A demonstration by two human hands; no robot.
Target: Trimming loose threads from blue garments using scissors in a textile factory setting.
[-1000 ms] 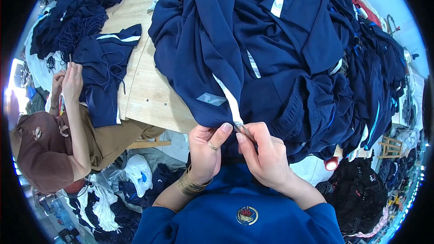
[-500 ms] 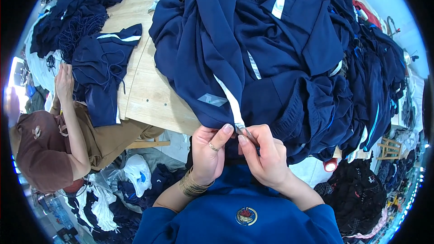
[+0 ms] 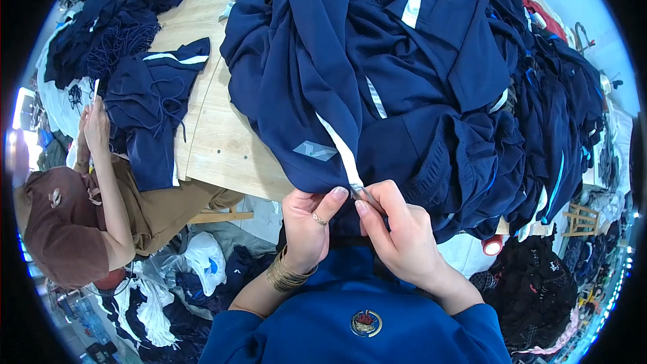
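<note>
A navy garment [image 3: 306, 87] with a white side stripe and a grey printed emblem lies over the table's near edge. My left hand [image 3: 309, 219], wearing a ring and gold bangles, pinches its hem beside the stripe's lower end. Thumb and fingers of my right hand [image 3: 401, 232] are closed on a slim grey metal tool [image 3: 365, 196]. The tool's tip is at the stripe's end, close to my left fingertips. Most of it is hidden in my fingers, so its kind does not show.
Navy garments are heaped on the right [image 3: 546, 121] and far left [image 3: 128, 0] of the wooden table [image 3: 229, 141]. At left sits a co-worker [image 3: 74, 229], hands by navy shorts [image 3: 145, 108]. A black clothing pile [image 3: 529, 290] and white plastic bag [image 3: 204, 261] are below.
My right hand has turned slightly, and the tool with it; my left hand keeps its pinch. The garment has shifted a little left. A white strip now shows above the co-worker's hand.
</note>
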